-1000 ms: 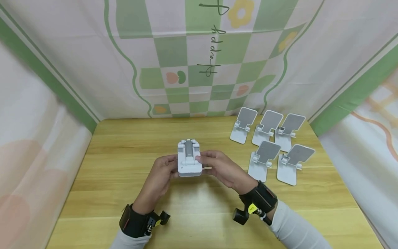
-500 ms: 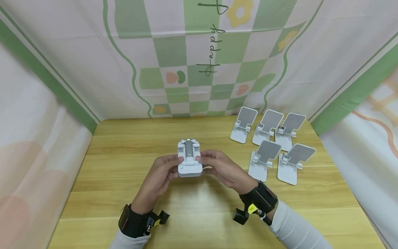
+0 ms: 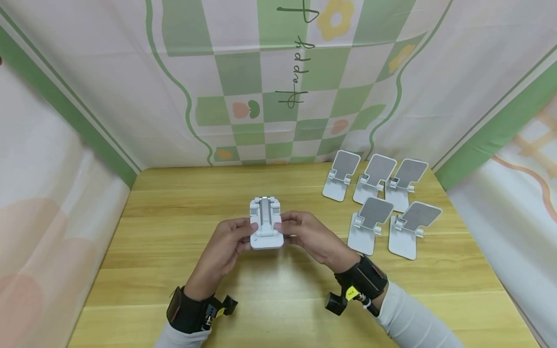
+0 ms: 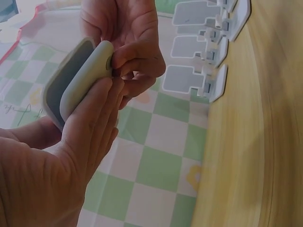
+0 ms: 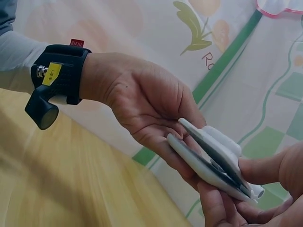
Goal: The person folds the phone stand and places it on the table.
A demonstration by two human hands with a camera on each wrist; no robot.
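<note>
Both hands hold a white folding phone stand above the table in the head view, its back with the hinged arm facing up. My left hand grips its left edge, thumb on the face and fingers beneath. On the right edge, my right hand pinches it the same way. The left wrist view shows a narrow gap between the stand's two plates, with fingers of both hands against them. In the right wrist view the plates spread wider toward one end and meet near the hinge.
Several unfolded phone stands with grey pads stand in two rows on the right of the wooden table. A printed green-and-white cloth hangs behind the table's back edge. Each wrist wears a black strap with a small camera.
My left thumb has come onto the stand's upper face, opposite the right thumb. The stand has tilted slightly, so its near edge looks thinner. The other stands have not moved.
</note>
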